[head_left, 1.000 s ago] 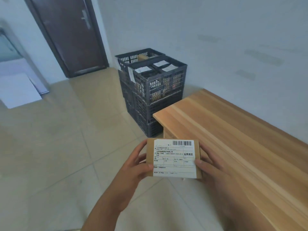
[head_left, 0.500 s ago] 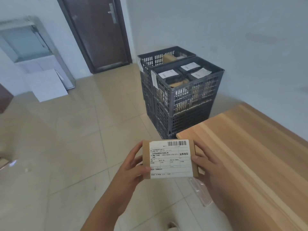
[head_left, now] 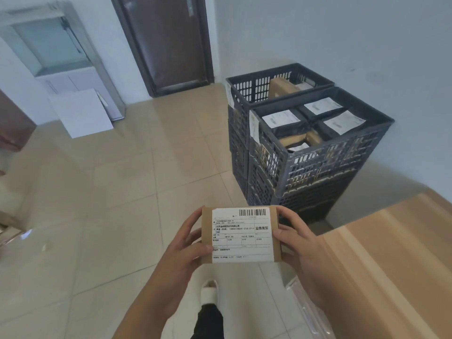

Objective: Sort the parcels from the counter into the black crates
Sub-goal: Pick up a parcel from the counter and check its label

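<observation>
A small brown cardboard parcel with a white barcode label faces up in front of me, level, above the floor. My left hand grips its left edge, thumb on the label. My right hand grips its right edge. Beyond it stand two stacks of black crates: the near top crate holds black bagged parcels with white labels and a few brown boxes, the far top crate holds a brown box. The wooden counter lies at my right.
Beige tiled floor stretches to the left and ahead. A dark brown door stands at the back, a white board leans by a glass cabinet at the left. My foot in a white slipper shows below the parcel.
The view has swung and moved toward the crates, which now look larger and nearer. Both hands keep the same grip on the parcel. The counter has slid to the right edge.
</observation>
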